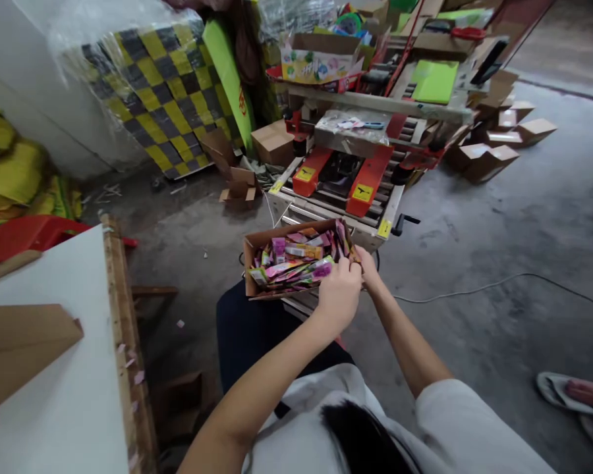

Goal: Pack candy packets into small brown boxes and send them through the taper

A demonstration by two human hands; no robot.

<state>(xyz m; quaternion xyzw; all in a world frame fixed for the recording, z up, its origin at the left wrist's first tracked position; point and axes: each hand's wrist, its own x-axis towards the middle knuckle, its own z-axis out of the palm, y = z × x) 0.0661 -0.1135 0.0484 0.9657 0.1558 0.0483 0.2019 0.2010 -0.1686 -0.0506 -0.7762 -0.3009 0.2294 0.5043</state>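
An open cardboard box (250, 271) sits in front of me, close to my knees and the near end of the roller machine. Small pink, purple and orange printed packets (296, 253) fill it, mostly lying flat, with some standing on edge at its right end. At the near right corner is my left hand (340, 293), its fingers curled in over the packets and the rim; what they pinch is hidden. My right hand (368, 266) holds the box's right end from outside, its fingers partly covered by the left hand and the cardboard.
Ahead stands a box-sealing machine with rollers (346, 178), carrying a printed carton (321, 58). A white-topped table (79, 276) is at left with a cardboard piece (24, 349). Folded-open cartons (489, 158) lie at right; a cable (474, 289) crosses the floor. A person's sandalled foot (586, 392) shows at right.
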